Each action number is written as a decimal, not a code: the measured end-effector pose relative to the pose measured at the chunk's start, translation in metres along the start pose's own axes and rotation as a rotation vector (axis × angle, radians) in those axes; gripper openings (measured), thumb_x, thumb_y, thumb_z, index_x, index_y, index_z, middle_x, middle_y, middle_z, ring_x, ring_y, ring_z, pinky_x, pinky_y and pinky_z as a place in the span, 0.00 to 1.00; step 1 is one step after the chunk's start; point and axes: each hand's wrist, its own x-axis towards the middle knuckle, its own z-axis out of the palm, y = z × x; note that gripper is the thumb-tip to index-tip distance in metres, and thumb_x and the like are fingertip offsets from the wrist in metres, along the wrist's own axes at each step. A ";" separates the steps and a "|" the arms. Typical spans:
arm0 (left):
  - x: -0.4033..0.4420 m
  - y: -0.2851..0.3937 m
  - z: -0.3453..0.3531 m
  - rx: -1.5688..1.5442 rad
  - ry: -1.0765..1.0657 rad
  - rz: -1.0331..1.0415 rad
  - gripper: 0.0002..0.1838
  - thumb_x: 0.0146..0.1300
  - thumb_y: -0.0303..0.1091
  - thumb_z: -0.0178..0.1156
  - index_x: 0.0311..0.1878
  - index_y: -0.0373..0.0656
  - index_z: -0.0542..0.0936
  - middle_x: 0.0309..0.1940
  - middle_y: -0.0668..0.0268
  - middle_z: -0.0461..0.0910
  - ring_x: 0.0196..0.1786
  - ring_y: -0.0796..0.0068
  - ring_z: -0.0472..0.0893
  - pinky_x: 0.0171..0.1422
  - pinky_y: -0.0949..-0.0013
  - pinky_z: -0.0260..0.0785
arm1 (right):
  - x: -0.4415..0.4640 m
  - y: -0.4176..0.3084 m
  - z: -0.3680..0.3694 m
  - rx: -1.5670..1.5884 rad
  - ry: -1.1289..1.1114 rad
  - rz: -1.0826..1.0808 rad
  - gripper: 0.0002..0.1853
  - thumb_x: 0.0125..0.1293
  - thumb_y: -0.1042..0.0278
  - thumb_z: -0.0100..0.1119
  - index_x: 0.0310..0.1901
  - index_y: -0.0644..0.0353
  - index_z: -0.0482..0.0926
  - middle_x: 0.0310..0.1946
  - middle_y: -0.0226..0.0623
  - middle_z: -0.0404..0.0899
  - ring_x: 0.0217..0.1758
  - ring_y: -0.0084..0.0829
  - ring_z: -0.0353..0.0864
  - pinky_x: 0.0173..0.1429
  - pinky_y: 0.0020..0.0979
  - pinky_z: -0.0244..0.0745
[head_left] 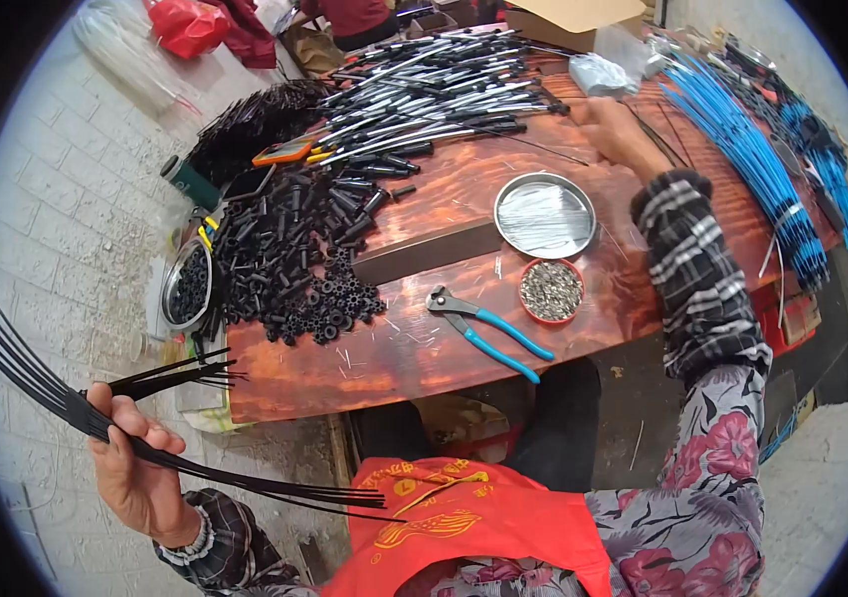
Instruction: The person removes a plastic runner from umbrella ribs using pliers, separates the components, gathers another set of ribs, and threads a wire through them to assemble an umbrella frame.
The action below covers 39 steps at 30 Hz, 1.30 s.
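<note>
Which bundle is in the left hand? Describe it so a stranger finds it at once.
Find the red-brown table. Off its near left corner is the left hand, gripping long, thin strips. They are black and held off the table, unlike the blue bundle lying at its right.

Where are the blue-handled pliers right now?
In the head view, slightly right of centre: the pliers lie on the table, below and left of the small red dish.

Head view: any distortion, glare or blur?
Head view: strong fisheye curvature, black corners; head view: glare on the glossy red-brown wood-grain tabletop; head view: the bare left hand and its long thin black strands look reasonably sharp.
</note>
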 end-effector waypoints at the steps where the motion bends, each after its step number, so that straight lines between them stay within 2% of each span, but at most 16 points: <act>1: -0.001 -0.001 0.001 0.004 0.010 0.006 0.22 0.74 0.27 0.50 0.69 0.36 0.64 0.43 0.56 0.73 0.42 0.60 0.81 0.44 0.54 0.81 | 0.010 -0.013 0.013 0.004 0.008 -0.090 0.11 0.62 0.71 0.56 0.36 0.72 0.81 0.18 0.44 0.79 0.16 0.32 0.80 0.20 0.35 0.74; 2: -0.002 -0.003 0.001 0.010 0.020 0.007 0.22 0.74 0.27 0.49 0.69 0.36 0.64 0.43 0.56 0.73 0.41 0.59 0.82 0.44 0.54 0.82 | 0.021 -0.024 0.027 0.008 0.018 -0.180 0.11 0.61 0.72 0.55 0.31 0.74 0.81 0.17 0.45 0.80 0.17 0.36 0.82 0.22 0.38 0.77; 6: 0.001 -0.004 0.001 0.039 0.039 0.014 0.22 0.73 0.27 0.49 0.68 0.36 0.65 0.41 0.55 0.74 0.39 0.57 0.83 0.42 0.52 0.82 | 0.052 -0.045 0.068 0.050 -0.150 -0.153 0.10 0.59 0.74 0.54 0.34 0.72 0.82 0.22 0.49 0.83 0.24 0.39 0.85 0.31 0.40 0.81; 9: 0.000 -0.007 -0.002 0.051 0.048 0.007 0.21 0.73 0.26 0.49 0.68 0.36 0.65 0.40 0.54 0.75 0.38 0.56 0.83 0.42 0.51 0.82 | 0.070 -0.044 0.089 -0.387 0.033 -0.453 0.08 0.57 0.72 0.61 0.36 0.66 0.83 0.28 0.50 0.83 0.30 0.41 0.86 0.32 0.39 0.80; 10: 0.001 -0.009 -0.003 0.051 0.057 0.011 0.21 0.73 0.26 0.49 0.68 0.36 0.65 0.40 0.54 0.75 0.39 0.55 0.83 0.41 0.51 0.82 | 0.072 -0.046 0.090 -0.386 0.035 -0.454 0.08 0.57 0.72 0.61 0.36 0.66 0.83 0.28 0.50 0.83 0.30 0.41 0.86 0.32 0.39 0.80; 13: 0.008 -0.014 -0.006 0.043 0.061 0.015 0.21 0.73 0.26 0.49 0.68 0.36 0.65 0.40 0.54 0.75 0.39 0.55 0.84 0.41 0.50 0.82 | 0.068 -0.046 0.089 -0.548 0.014 -0.358 0.09 0.59 0.73 0.56 0.39 0.66 0.83 0.38 0.54 0.83 0.45 0.50 0.85 0.44 0.46 0.82; 14: 0.009 -0.016 -0.006 0.041 0.061 0.010 0.21 0.73 0.26 0.49 0.68 0.36 0.65 0.40 0.54 0.75 0.39 0.55 0.84 0.41 0.50 0.82 | 0.072 -0.043 0.087 -0.551 0.012 -0.353 0.09 0.59 0.73 0.56 0.39 0.66 0.83 0.38 0.54 0.83 0.45 0.50 0.85 0.44 0.46 0.82; 18: 0.009 -0.020 -0.002 0.038 0.056 -0.017 0.21 0.73 0.26 0.49 0.68 0.36 0.65 0.41 0.53 0.75 0.39 0.55 0.83 0.41 0.51 0.83 | 0.091 -0.017 0.081 -0.623 0.275 -0.319 0.09 0.61 0.73 0.55 0.38 0.63 0.83 0.42 0.53 0.81 0.45 0.53 0.84 0.45 0.50 0.81; 22: 0.008 -0.021 0.004 0.027 0.046 -0.022 0.21 0.73 0.26 0.50 0.68 0.35 0.65 0.41 0.53 0.75 0.38 0.55 0.83 0.41 0.51 0.83 | 0.085 0.006 0.092 -0.582 0.342 -0.316 0.06 0.57 0.73 0.57 0.32 0.65 0.81 0.35 0.53 0.81 0.40 0.53 0.84 0.43 0.49 0.79; 26: 0.008 -0.018 0.017 0.012 0.023 -0.061 0.22 0.72 0.27 0.51 0.68 0.35 0.65 0.42 0.54 0.75 0.39 0.56 0.82 0.42 0.52 0.82 | 0.076 0.010 0.085 -0.486 0.380 -0.287 0.08 0.57 0.71 0.59 0.34 0.66 0.82 0.32 0.51 0.82 0.40 0.50 0.85 0.44 0.48 0.79; 29: 0.011 -0.018 0.030 -0.036 -0.018 -0.107 0.23 0.72 0.27 0.52 0.68 0.36 0.65 0.42 0.56 0.74 0.42 0.57 0.82 0.43 0.52 0.80 | 0.067 -0.005 0.048 -0.269 0.351 -0.422 0.11 0.59 0.66 0.62 0.35 0.67 0.84 0.27 0.47 0.83 0.35 0.42 0.87 0.39 0.42 0.81; 31: 0.014 -0.017 0.035 -0.063 -0.020 -0.155 0.24 0.71 0.28 0.54 0.69 0.36 0.65 0.43 0.57 0.74 0.45 0.58 0.81 0.46 0.52 0.79 | 0.003 -0.067 0.003 0.009 -0.016 -0.267 0.14 0.60 0.62 0.63 0.36 0.67 0.85 0.24 0.41 0.83 0.27 0.31 0.85 0.31 0.34 0.80; 33: 0.021 -0.017 0.043 -0.079 -0.034 -0.177 0.25 0.71 0.28 0.54 0.69 0.37 0.64 0.44 0.58 0.74 0.47 0.59 0.80 0.47 0.52 0.78 | -0.073 -0.117 -0.017 0.261 -0.264 -0.258 0.15 0.63 0.60 0.62 0.35 0.68 0.85 0.24 0.34 0.83 0.23 0.22 0.80 0.26 0.27 0.77; 35: 0.028 -0.019 0.053 -0.141 -0.151 -0.171 0.26 0.71 0.28 0.54 0.70 0.36 0.63 0.46 0.57 0.74 0.50 0.59 0.79 0.50 0.54 0.76 | -0.146 -0.149 -0.016 0.528 -0.519 -0.476 0.17 0.68 0.57 0.60 0.38 0.66 0.85 0.24 0.32 0.82 0.24 0.22 0.81 0.29 0.25 0.77; 37: 0.030 -0.019 0.065 -0.156 -0.220 -0.177 0.26 0.71 0.28 0.54 0.70 0.35 0.62 0.50 0.55 0.75 0.53 0.59 0.79 0.55 0.56 0.75 | -0.196 -0.172 0.017 0.567 -0.571 -0.830 0.17 0.68 0.58 0.60 0.46 0.66 0.83 0.26 0.31 0.82 0.23 0.22 0.80 0.29 0.25 0.76; 39: 0.031 -0.017 0.079 -0.116 -0.264 -0.201 0.26 0.73 0.27 0.50 0.71 0.34 0.59 0.56 0.52 0.73 0.58 0.58 0.77 0.62 0.55 0.72 | -0.250 -0.200 0.055 0.770 -0.394 -1.015 0.18 0.71 0.60 0.57 0.54 0.65 0.79 0.26 0.30 0.81 0.22 0.20 0.78 0.28 0.24 0.73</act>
